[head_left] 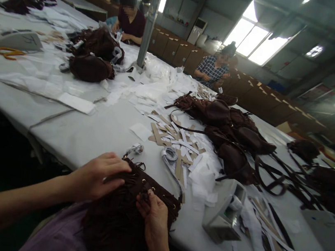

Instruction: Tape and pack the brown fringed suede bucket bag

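Observation:
A dark brown fringed bag with brass eyelets along its top rests at the table's front edge, over the lap. On the bag's upper left edge lies my left hand, fingers bent over the rim and thumb apart from them, on the bag's material. Near the eyelets at the front, my right hand pinches a bit of dark brown material, fingertips together. A wrapped strap curls up from the bag's right side, and another wrapped piece stands at its left corner.
Cardboard strips lie beyond the bag. Brown bags are piled at the right, behind a grey tape dispenser. More bags, orange scissors and another dispenser sit at the left. Two people work across the table, near a metal post.

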The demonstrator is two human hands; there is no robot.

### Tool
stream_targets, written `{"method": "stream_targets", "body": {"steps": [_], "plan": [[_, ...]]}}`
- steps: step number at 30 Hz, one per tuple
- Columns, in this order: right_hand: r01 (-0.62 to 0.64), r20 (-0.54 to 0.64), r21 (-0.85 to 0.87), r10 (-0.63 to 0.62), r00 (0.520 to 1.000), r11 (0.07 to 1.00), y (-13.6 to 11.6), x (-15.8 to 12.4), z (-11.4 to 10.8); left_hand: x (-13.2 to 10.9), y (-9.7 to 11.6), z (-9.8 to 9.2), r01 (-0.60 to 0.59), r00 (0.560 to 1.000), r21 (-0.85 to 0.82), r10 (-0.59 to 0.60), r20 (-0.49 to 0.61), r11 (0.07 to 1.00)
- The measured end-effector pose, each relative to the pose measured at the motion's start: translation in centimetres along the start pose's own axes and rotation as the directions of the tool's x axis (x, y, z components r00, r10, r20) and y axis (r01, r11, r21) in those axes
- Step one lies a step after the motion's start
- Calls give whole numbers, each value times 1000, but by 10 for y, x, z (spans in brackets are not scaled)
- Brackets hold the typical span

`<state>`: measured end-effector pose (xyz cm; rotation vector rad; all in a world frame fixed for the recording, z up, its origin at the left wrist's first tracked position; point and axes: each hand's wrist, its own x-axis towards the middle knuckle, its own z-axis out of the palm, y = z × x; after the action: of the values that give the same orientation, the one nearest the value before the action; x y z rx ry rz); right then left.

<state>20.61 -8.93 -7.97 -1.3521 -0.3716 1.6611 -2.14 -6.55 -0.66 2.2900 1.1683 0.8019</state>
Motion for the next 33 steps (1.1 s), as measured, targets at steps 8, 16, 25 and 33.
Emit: {"method": "stream_targets", "body": {"steps": [8,16,25,33], "plan": [[-22,21,16,22,1000,1000,3,3,-5,37,2,86,-149,955,-161,184,234,976],[-40,44,-82,44,998,996,1,4,-1,49,-14,67,58,992,-194,-34,122,979],[11,-18,-70,-12,1000,997,10,8,-3,90,-69,70,430,890,-359,-320,325,829],[16,12,-61,-16,1000,998,8,8,-4,70,-59,45,455,863,-754,-444,241,475]]}}
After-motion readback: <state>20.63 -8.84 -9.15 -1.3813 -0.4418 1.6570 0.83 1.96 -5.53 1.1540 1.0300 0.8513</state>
